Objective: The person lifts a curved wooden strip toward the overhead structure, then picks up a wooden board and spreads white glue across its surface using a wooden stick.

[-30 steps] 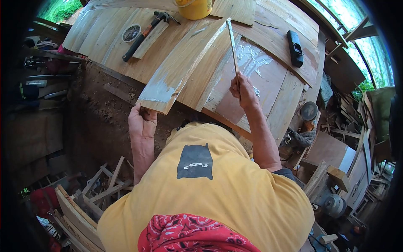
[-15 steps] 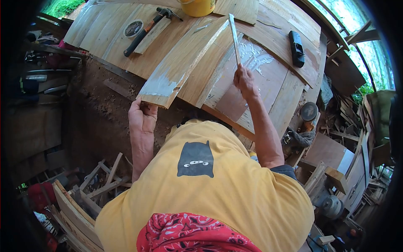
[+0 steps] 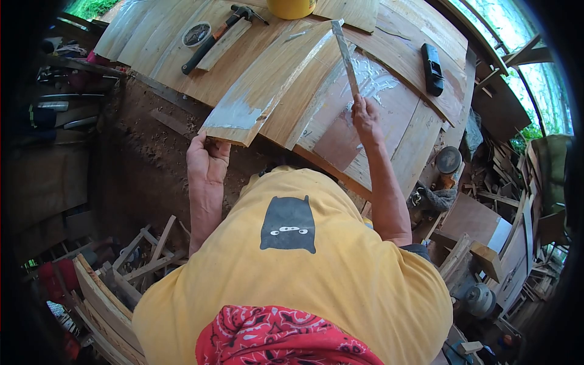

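My left hand (image 3: 208, 157) is closed on the near end of a long wooden board (image 3: 267, 82), fingers under its edge. White paste, like glue, covers a patch near that end and runs along the board's right edge. In my right hand (image 3: 367, 115) is a thin flat stick (image 3: 347, 58), its paste-smeared far tip at the board's far right corner. Below the stick lies a plywood panel (image 3: 331, 143) with thick white smears of the same paste on it.
A hammer (image 3: 213, 48) and a round tub lid (image 3: 196, 34) lie left on the boards. A yellow bucket (image 3: 291, 8) stands at the back, and a black hand plane (image 3: 432, 70) rests at right. Scrap wood (image 3: 149, 255) is piled at lower left.
The stick has turned so its flat face shows more, and my right hand has shifted slightly right. My left hand keeps its hold on the board.
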The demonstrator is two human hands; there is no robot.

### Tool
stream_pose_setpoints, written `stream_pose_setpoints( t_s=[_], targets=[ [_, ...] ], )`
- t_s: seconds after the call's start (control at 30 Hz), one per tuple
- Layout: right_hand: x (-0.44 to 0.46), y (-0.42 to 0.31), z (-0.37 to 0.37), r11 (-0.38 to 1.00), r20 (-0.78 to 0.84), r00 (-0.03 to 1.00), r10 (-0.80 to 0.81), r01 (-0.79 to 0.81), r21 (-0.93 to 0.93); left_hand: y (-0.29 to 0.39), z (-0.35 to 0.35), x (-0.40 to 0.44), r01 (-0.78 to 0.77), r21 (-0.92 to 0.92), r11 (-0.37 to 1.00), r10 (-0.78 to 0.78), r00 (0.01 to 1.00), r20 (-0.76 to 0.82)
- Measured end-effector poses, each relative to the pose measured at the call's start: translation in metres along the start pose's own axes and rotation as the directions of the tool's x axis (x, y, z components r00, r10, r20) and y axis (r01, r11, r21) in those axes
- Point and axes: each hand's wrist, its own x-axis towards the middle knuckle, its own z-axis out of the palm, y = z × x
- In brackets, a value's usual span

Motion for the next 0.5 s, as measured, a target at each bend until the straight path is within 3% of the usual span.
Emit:
stream_pose_setpoints(
  t_s=[0.17, 0.5],
  targets=[
    [-0.027, -0.028, -0.032, 0.938, -0.093, 0.996, -0.011, -0.022, -0.347, -0.003, 0.000, 0.001, -0.026, -0.008, 1.000, 0.026, 1.000, 0.000],
    [-0.025, -0.031, -0.026, 0.911, -0.080, 0.991, -0.110, 0.068, -0.407, -0.007, -0.002, -0.003, 0.005, -0.001, 1.000, -0.005, 1.000, 0.000]
  ],
)
